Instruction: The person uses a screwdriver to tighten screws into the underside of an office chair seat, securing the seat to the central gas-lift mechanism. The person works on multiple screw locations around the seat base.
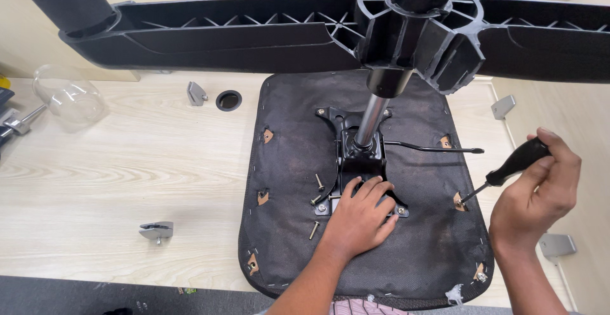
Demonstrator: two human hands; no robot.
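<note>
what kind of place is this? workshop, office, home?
Probably an office or assembly room, not a true workshop. An upturned office chair seat lies on a pale wood-grain desk with a cable grommet hole. Loose bolts lie on the seat, and the right hand holds a screwdriver.

Seat underside (298, 226): black fabric-covered pad, lying upside down and flat on the pale wooden table.
Mounting plate (359, 156): black metal, bolted at the seat's middle, a chrome column rising from it.
Screwdriver (508, 170): black handle, thin shaft angled down-left, tip at the seat's right edge.
Loose bolts (316, 197): three, perhaps four, just left of the plate.
</note>
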